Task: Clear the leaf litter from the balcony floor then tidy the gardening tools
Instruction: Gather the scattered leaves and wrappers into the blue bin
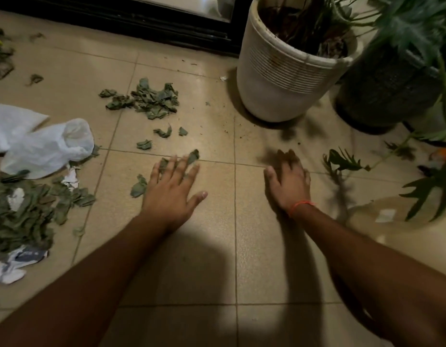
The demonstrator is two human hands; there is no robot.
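Leaf litter (21, 216) is partly piled (2 heaps); scattered leaves (144, 144) remain; left hand (170, 186) flat, right hand (289, 181) blurred, grip unclear

A single wide-angle view is given from head height, tilted forward and steeply down onto the tiled floor (192, 259). Both forearms are seen entering from the lower corners of the frame. The floor is viewed closely; a dark door track (142, 23) is cut off along the upper edge.
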